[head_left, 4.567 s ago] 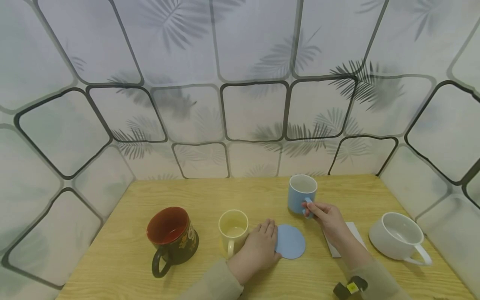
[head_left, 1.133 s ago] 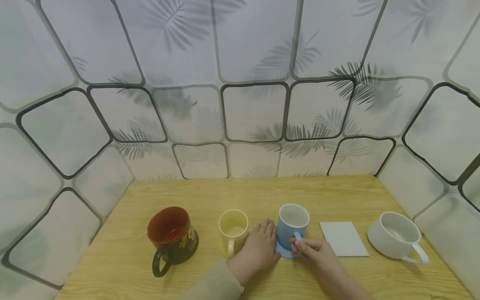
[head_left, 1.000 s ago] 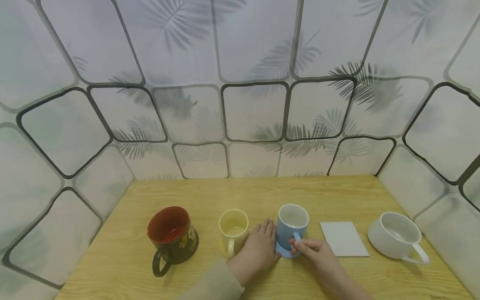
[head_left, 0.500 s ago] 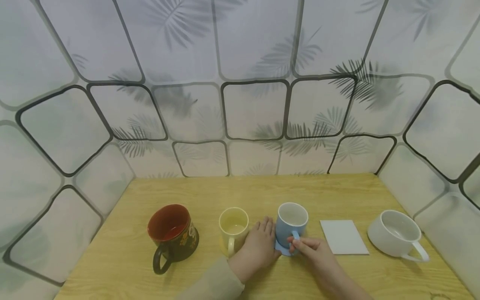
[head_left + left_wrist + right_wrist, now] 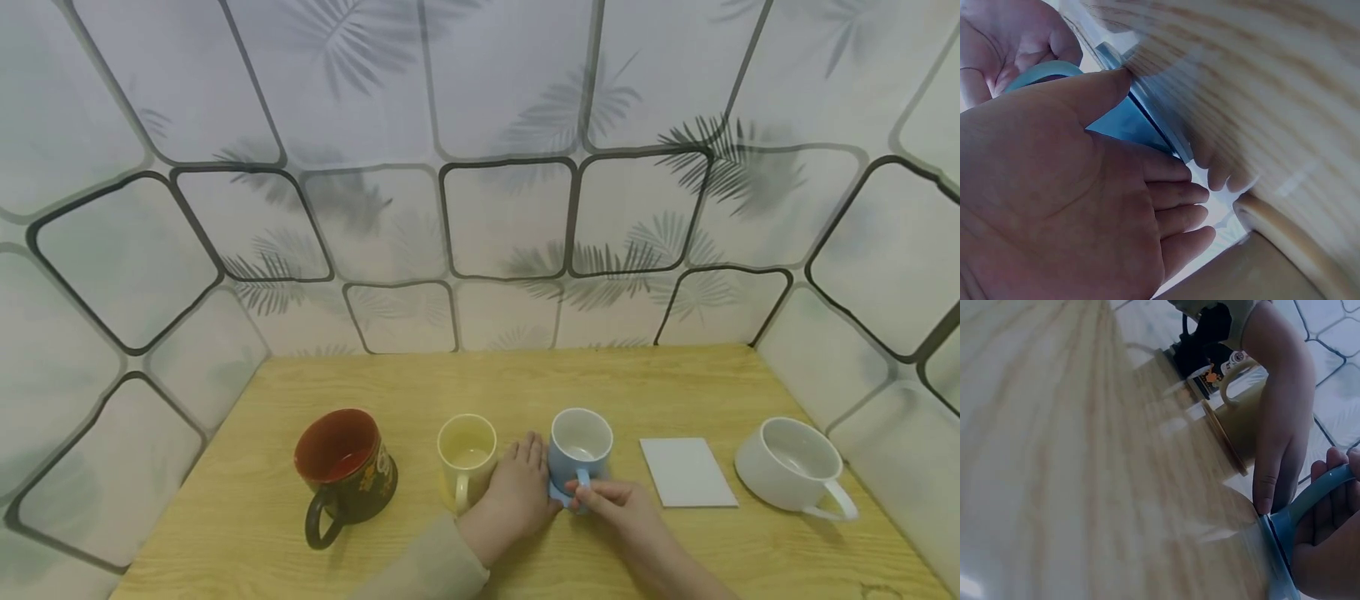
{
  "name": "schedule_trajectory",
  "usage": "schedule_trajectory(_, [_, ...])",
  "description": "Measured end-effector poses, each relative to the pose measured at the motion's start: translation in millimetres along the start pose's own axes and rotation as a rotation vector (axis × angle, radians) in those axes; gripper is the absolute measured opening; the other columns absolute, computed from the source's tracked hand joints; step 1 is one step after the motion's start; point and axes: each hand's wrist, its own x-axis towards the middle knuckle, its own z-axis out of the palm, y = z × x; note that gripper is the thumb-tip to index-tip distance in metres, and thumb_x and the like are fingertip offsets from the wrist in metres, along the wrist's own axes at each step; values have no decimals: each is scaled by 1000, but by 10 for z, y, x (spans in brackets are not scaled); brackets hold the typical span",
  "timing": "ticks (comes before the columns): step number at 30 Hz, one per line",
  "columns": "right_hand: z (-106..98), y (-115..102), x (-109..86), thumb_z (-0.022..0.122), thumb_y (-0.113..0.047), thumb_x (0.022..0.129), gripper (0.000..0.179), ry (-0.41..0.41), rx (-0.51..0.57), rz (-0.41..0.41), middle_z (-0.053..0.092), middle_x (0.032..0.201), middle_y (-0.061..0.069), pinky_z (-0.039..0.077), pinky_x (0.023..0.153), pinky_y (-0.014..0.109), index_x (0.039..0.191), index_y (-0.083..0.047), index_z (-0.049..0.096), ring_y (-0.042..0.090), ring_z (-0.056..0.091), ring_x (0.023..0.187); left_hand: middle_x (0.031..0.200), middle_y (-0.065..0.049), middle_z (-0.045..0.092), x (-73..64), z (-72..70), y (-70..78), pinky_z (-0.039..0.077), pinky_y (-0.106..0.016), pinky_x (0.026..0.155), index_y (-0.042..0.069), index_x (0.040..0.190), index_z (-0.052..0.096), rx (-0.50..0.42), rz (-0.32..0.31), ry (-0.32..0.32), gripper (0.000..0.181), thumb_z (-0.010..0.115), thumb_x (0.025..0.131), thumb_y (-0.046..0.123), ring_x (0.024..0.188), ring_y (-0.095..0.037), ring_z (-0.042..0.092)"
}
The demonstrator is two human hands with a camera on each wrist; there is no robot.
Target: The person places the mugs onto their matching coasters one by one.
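My right hand (image 5: 630,510) pinches the handle of a light blue mug (image 5: 564,465), white inside, between thumb and fingers. The mug stands upright over a round blue coaster (image 5: 558,495), which shows only at its front left. My left hand (image 5: 516,490) lies flat between this mug and a yellow mug (image 5: 452,477), fingers pointing away from me. In the left wrist view its thumb touches the rim of the coaster (image 5: 1163,125), and its fingers are straight. The yellow mug sits on a yellow coaster (image 5: 1224,437), seen edge-on in the right wrist view.
On the wooden table (image 5: 420,383), a dark brown mug (image 5: 360,492) with a red inside stands at the left. Right of the blue mug lies a square white coaster (image 5: 688,472). Farther right is a wide white cup (image 5: 772,475). A patterned curtain (image 5: 510,221) encloses the table.
Since the oldest frame, my right hand has brought the blue mug nearer to me and over the blue coaster. Over the last second it shifted slightly left, its handle turning toward me. My left hand stays put.
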Motion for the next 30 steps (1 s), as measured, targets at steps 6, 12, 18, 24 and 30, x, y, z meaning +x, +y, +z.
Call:
schedule_trajectory(6, [8,31,5,66,-18,105,23,-36,-16,4,80,115,-9,47,101,16,96,-6,82,0,61,119,169,-1,44,-5,-22,4,38,-29,128,15,161,47,13,-11,-19,82,48,102,71,159,-16,39])
schedule_trajectory(12, [-16,22,5,62,-16,107,25,-75,-28,-29,80,116,-12,46,101,14,99,-1,81,-3,61,117,169,-2,44,-1,-18,-1,37,-29,129,15,161,46,9,-13,-22,82,48,102,71,159,-16,38])
schedule_trajectory(18, [-58,16,-2,60,-15,107,25,-132,-26,-35,79,118,-12,45,102,12,105,0,80,-4,62,118,168,-2,45,-1,-18,5,39,-29,128,16,160,48,9,-18,-5,81,51,101,71,158,-16,40])
schedule_trajectory(24, [-100,-18,-5,59,-17,109,32,-164,-57,-26,79,119,-11,46,101,11,114,9,76,-4,63,119,168,-2,46,3,-2,10,39,-28,127,16,160,49,5,-25,2,81,51,101,71,158,-15,40])
schedule_trajectory(30, [-117,-41,-14,59,-17,109,35,-181,-74,-29,79,121,-12,46,101,11,119,14,72,-4,63,118,168,-2,46,-6,-22,8,39,-29,127,16,159,49,-11,-30,-1,80,52,100,71,158,-15,40])
